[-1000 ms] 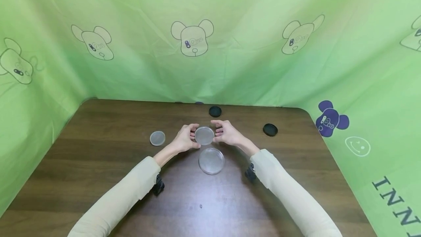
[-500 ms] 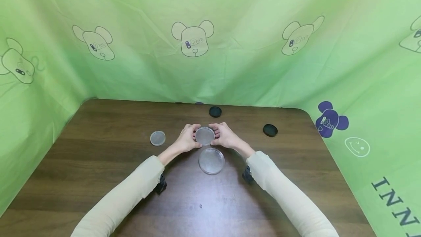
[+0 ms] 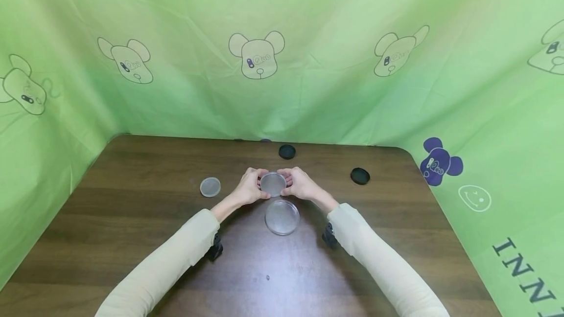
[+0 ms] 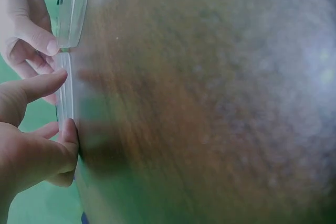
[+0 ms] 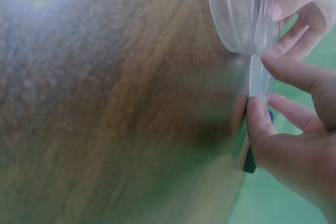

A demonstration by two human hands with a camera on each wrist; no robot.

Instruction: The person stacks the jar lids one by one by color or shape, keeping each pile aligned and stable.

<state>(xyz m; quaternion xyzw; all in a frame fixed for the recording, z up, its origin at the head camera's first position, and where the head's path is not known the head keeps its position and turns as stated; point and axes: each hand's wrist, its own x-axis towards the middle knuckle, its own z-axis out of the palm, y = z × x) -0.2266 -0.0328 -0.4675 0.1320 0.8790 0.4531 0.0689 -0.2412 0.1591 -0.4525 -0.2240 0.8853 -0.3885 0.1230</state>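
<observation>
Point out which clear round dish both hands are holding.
The middle-sized clear dish, between the left hand and right hand; neither holds the larger dish nearer the camera or the smaller dish at left.

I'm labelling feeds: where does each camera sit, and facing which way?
Head: on the head, facing forward and down at the table and curtain; left hand, right hand and sleeves show.
Left wrist: on that wrist, facing the held dish low across the table; both hands show.
Right wrist: on that wrist, facing the held dish; both hands show.
Both wrist views share the held dish and large dish.
</observation>
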